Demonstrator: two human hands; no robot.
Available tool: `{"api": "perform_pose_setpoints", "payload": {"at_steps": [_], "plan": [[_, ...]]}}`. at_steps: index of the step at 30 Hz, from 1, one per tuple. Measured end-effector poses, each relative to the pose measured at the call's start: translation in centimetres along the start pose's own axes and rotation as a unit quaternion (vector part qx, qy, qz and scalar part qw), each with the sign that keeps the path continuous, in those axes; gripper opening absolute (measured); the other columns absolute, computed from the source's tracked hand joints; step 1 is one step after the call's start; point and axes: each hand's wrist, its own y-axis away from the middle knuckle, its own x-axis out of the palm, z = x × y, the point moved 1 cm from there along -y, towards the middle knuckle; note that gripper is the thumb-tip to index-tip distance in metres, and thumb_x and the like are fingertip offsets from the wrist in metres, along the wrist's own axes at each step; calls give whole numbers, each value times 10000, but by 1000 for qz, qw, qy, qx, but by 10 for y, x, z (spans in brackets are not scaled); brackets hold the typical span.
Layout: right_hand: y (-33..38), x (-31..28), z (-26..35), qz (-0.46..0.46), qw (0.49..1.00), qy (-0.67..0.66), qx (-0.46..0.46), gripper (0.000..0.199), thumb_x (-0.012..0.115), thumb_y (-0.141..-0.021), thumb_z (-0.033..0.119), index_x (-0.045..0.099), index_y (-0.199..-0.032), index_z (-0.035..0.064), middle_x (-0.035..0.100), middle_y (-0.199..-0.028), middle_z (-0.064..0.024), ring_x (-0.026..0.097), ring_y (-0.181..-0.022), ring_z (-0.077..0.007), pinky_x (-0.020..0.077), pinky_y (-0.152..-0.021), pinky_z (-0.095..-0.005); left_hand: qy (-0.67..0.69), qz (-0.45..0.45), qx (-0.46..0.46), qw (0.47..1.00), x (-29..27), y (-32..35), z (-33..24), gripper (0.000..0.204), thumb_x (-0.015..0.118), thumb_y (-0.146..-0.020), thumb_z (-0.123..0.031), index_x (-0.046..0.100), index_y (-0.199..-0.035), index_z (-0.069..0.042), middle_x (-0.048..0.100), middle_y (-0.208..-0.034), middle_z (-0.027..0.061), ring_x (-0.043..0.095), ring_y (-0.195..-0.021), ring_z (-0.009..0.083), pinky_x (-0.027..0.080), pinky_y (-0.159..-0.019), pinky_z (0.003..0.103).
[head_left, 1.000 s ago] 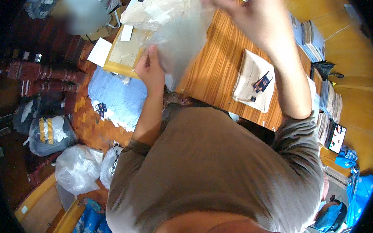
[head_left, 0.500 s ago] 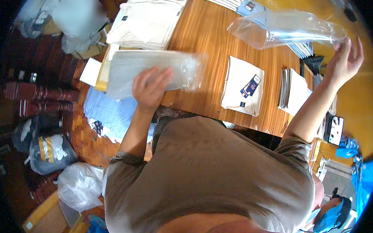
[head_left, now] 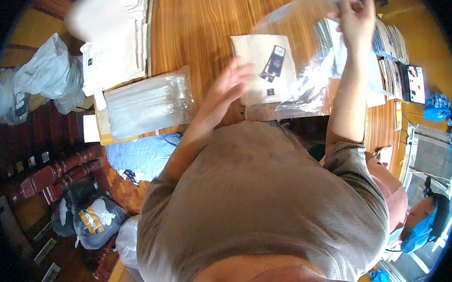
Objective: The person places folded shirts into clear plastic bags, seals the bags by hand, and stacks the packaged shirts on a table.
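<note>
My right hand [head_left: 353, 13] is raised over the wooden table [head_left: 194, 25] and pinches the top of a clear plastic bag [head_left: 312, 70] that hangs down toward the table edge. My left hand [head_left: 232, 85] hovers open, fingers spread, just left of a folded beige cloth [head_left: 254, 52] with dark hang tags [head_left: 274, 63] lying flat on the table. The hanging bag partly covers the cloth's right side. A stack of clear bagged items [head_left: 147, 101] lies further left on a flat cardboard piece.
Folded white cloths [head_left: 114, 50] are piled at the table's far left. Stacks of flat packets [head_left: 392, 45] line the right side. Plastic sacks [head_left: 48, 73] and dark bags [head_left: 95, 222] sit on the floor at left. Another person [head_left: 419, 223] is at lower right.
My left hand let go of the bagged stack, which now lies on the table, and moved right toward the beige cloth. My right hand brought the clear bag in over the cloth.
</note>
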Motion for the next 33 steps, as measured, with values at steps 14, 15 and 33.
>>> {"api": "perform_pose_setpoints", "payload": {"at_steps": [14,15,33], "plan": [[85,-21,-157,243,860,-23,449,228,767,-982,160,736,-1116,-22,787,-1050,-165,788,-899,-216,642,-732,-310,-200,-169,-54,964,-28,-158,55,204,553,-1121,-260,531,-1236,-92,769,-1059,141,657,-508,151,487,-410,265],[81,-14,-171,212,868,-45,447,222,770,-982,160,741,-1113,-17,791,-1022,-121,775,-860,-170,631,-705,-276,-224,-175,-41,958,-37,-168,57,205,548,-1122,-244,519,-1246,-83,770,-1070,156,636,-480,149,495,-415,265],[63,41,-318,325,907,64,259,299,889,-875,191,775,-1062,-12,776,-884,-92,742,-814,-138,604,-696,-276,-525,-241,-33,815,-92,-221,85,286,868,-853,-170,776,-1006,55,806,-914,157,772,-784,198,579,-679,333]]}}
